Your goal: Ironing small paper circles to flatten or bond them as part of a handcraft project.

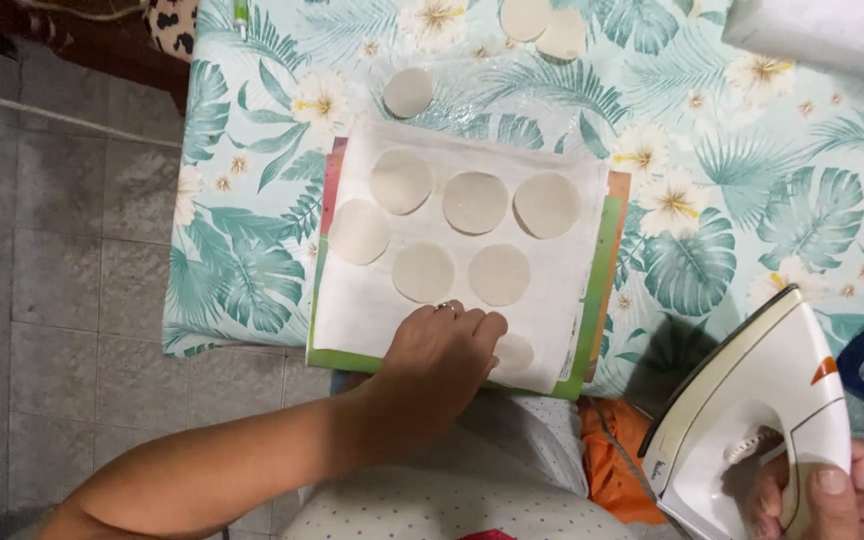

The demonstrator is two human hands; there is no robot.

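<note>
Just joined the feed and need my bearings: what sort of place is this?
Probably a home craft or sewing corner. A table under a leaf-print cloth stands on a tiled floor; the right hand grips a clothes iron, and the left hand rests on a white sheet laid with pale fabric discs.

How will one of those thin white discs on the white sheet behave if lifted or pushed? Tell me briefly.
Probably floppy: each white disc lies perfectly flat and looks very thin, so it would likely droop when lifted. Likely light too, sliding easily on the white sheet if nudged; the left hand rests on one. Flat, so it won't roll. The right hand grips the iron.
</note>
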